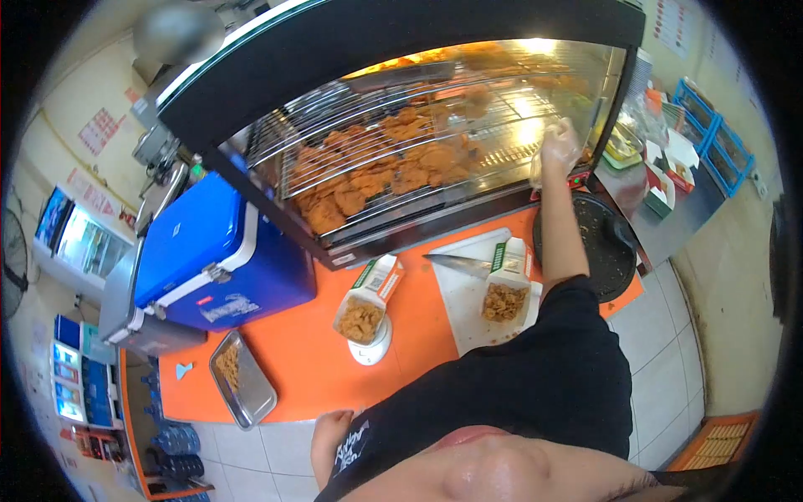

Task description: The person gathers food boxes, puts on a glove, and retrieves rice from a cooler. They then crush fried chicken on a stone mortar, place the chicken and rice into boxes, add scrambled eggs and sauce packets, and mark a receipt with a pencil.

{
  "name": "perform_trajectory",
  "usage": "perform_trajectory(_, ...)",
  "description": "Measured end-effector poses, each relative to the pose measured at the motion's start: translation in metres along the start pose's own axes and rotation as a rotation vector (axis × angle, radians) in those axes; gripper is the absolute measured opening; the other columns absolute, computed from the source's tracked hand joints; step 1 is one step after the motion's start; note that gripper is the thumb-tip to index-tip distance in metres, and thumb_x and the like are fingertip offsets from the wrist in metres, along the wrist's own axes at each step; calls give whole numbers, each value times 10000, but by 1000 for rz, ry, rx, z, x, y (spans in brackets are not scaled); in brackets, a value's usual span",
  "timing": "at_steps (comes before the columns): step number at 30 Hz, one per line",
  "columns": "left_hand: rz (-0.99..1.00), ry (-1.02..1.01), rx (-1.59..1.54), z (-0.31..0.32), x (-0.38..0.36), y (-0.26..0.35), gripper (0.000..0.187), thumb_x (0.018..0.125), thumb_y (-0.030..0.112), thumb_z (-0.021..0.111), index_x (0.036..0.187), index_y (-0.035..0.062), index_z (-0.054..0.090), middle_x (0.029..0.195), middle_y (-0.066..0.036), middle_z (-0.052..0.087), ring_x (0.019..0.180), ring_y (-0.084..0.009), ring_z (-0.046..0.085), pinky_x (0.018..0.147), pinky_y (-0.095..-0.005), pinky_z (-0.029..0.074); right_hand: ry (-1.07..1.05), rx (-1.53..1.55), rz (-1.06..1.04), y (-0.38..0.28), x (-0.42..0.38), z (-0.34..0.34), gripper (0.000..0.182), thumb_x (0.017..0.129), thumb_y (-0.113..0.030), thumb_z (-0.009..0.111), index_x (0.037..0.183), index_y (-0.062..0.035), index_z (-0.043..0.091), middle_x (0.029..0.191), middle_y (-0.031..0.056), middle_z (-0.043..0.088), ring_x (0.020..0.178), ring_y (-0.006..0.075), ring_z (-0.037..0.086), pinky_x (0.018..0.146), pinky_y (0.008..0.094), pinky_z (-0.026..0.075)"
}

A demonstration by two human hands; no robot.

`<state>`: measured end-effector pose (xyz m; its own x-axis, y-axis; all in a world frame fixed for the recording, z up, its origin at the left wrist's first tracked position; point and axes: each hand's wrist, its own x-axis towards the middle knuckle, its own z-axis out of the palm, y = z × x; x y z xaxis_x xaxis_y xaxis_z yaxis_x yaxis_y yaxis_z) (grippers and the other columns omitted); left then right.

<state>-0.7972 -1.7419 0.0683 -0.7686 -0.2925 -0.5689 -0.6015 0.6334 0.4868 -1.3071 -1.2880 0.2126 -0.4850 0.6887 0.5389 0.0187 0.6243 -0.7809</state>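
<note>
My right hand (pixel 559 149), in a clear plastic glove, reaches to the right end of the glass food warmer (pixel 368 253). Its fingers look curled, and what they grip, if anything, is hidden. Inside the warmer, pieces of fried chicken (pixel 360 188) lie on wire racks. My left hand (pixel 333 425) hangs low by the counter's front edge; its fingers are mostly hidden. One open box of chopped fried chicken (pixel 361 320) sits on a small white scale (pixel 370 350). Another open box (pixel 505 301) stands on a white cutting board (pixel 468 311), beside a knife (pixel 458 264).
A blue cooler (pixel 196 251) stands left of the warmer. A metal tray (pixel 261 393) with crumbly food lies on the orange counter (pixel 301 368). A round black pan (pixel 590 251) is under my right forearm. Open boxes (pixel 661 188) and a blue rack (pixel 723 155) are at the right.
</note>
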Motion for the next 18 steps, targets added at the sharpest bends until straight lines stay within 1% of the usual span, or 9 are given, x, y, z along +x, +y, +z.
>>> perform_trajectory(5, -90, -66, -3, 21, -15, 32, 336, 804, 315, 493, 934, 37, 631, 908, -199, 615, 889, -315, 593, 764, -362, 447, -84, -75, 200, 25, 109, -16, 256, 776, -279, 522, 961, -109, 568, 956, 133, 617, 889, 318, 595, 768, 377, 465)
perform_trajectory(7, -121, -46, 2, 29, -20, 57, 324, 803, 302, 499, 939, 38, 629, 913, -192, 619, 894, -307, 593, 765, -356, 446, -27, -238, 42, 73, 140, 26, 248, 791, -287, 530, 972, -122, 571, 914, 125, 622, 866, 310, 597, 732, 392, 456)
perform_trajectory(8, -73, -53, 17, 33, -20, 70, 308, 800, 283, 507, 936, 35, 629, 916, -189, 620, 892, -301, 596, 761, -349, 448, 45, -402, -124, 60, 134, 22, 239, 807, -294, 539, 983, -136, 575, 872, 118, 627, 843, 302, 598, 695, 407, 446)
perform_trajectory(9, -20, -60, 31, 37, -19, 85, 292, 798, 263, 515, 933, 31, 629, 918, -186, 621, 889, -294, 599, 758, -343, 449, -39, -115, 105, 51, 125, 8, 254, 821, -254, 544, 1008, -87, 581, 882, 104, 637, 825, 264, 610, 694, 368, 457)
perform_trajectory(12, -66, -72, -25, 36, -42, 158, 278, 795, 232, 525, 952, 21, 616, 929, -187, 619, 879, -285, 601, 746, -338, 450, -66, 172, -18, 75, 129, 21, 255, 822, -208, 556, 1012, -41, 583, 897, 118, 639, 794, 233, 612, 695, 326, 462)
perform_trajectory(14, -20, -87, 4, 52, -16, 138, 255, 795, 223, 521, 949, 39, 608, 915, -175, 617, 855, -293, 597, 722, -350, 450, -126, 225, 71, 67, 119, 24, 201, 819, -153, 559, 978, -41, 612, 887, 122, 643, 764, 220, 609, 697, 302, 460)
perform_trajectory(16, 36, -66, 106, 65, -6, 128, 245, 798, 253, 509, 907, 58, 609, 904, -187, 597, 855, -323, 583, 712, -382, 450, -26, 184, -148, 77, 108, 44, 231, 819, -227, 549, 928, -43, 636, 871, 144, 638, 749, 219, 608, 701, 312, 456)
perform_trajectory(17, 32, -44, 56, 66, -11, 133, 289, 810, 294, 479, 891, 50, 612, 901, -208, 582, 859, -348, 569, 715, -406, 445, -147, -25, -48, 31, 90, 6, 305, 806, -314, 531, 892, -45, 646, 814, 175, 628, 749, 244, 609, 720, 323, 454)
perform_trajectory(18, 30, -20, 153, 72, 0, 120, 322, 818, 313, 450, 867, 43, 618, 875, -223, 580, 844, -371, 562, 718, -421, 441, -106, -43, -183, 31, 80, 9, 335, 802, -346, 514, 880, -48, 643, 783, 182, 621, 746, 259, 610, 713, 336, 453)
